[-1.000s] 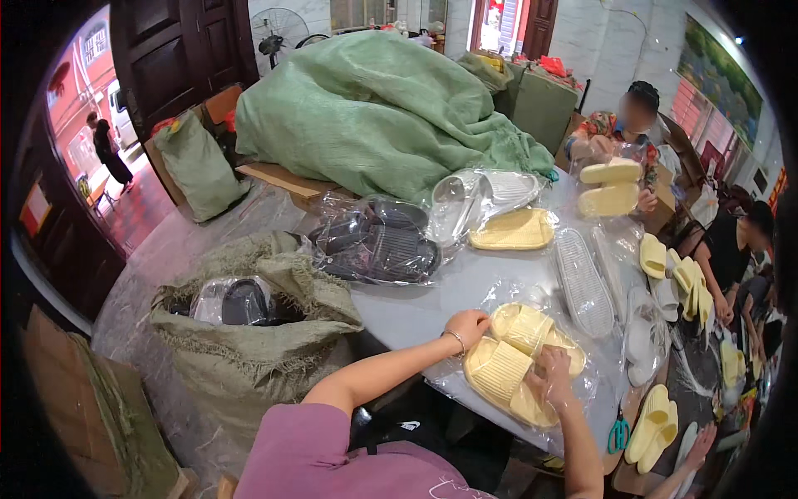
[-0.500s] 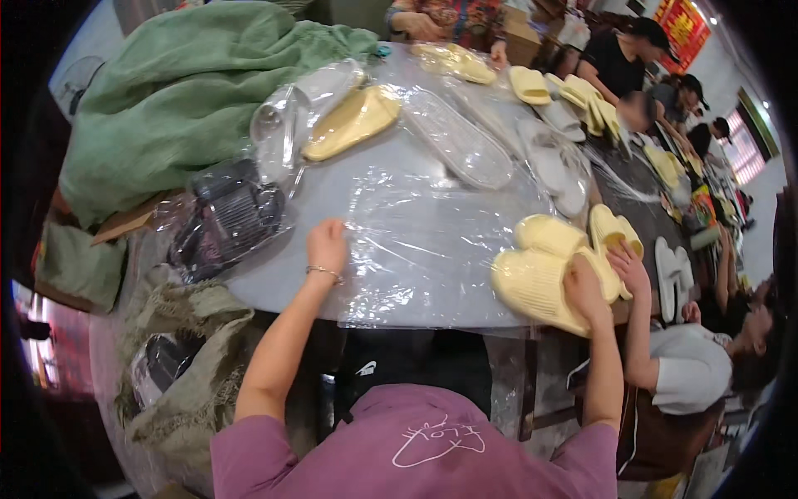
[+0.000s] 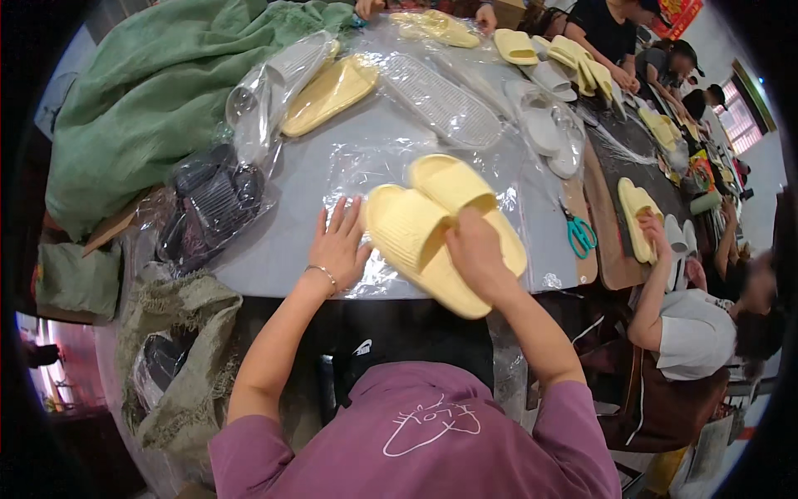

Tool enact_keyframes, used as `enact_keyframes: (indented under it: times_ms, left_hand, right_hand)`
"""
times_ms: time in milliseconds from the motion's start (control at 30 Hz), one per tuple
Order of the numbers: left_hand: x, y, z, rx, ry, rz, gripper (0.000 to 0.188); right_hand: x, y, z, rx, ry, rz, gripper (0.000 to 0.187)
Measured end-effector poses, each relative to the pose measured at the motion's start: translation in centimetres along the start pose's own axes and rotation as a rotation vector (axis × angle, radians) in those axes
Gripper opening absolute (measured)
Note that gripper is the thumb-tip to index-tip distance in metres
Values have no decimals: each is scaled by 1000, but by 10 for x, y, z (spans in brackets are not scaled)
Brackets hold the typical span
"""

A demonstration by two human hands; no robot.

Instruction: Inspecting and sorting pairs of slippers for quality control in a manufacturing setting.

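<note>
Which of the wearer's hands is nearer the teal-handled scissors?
Right. The right hand, gripping yellow slippers, is left of the scissors; the left hand is farther left, on the slippers' other side.

The right hand has carried the bare yellow slippers leftward from the tabletop's right side to above the clear bag, uncovering the teal-handled scissors. The left hand, curled 0.5 seconds ago, now spreads its fingers over the bag. Across the tabletop, a bagged yellow pair, held up 1 second ago, now lies down.
</note>
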State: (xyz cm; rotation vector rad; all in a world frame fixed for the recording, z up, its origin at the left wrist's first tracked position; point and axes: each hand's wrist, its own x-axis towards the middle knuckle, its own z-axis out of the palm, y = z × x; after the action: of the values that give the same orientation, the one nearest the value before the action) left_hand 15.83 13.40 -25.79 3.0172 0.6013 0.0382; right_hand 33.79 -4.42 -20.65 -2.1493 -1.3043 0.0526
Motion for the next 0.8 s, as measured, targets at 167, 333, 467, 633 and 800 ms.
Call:
enact_keyframes:
  times_ms: [167,333,467,633,800]
  left_hand:
    - [-3,-5,1,-208,152,54,66]
    - [72,-48,-7,-677,541,-429,54]
    - [121,-85,-9,-1115,383,-430,28]
    - [130,-99,-50,-998,436,-555,20]
    - [32,-26,-39,-390,286,12,45]
  right_hand:
    - [-1,61,5,-143,51,157,21]
    - [-4,73,14,-305,-35,147,24]
    - [-4,68,16,-336,15,101,26]
    - [-4,65,16,-296,28,66,28]
    - [-2,49,5,-181,-25,196,25]
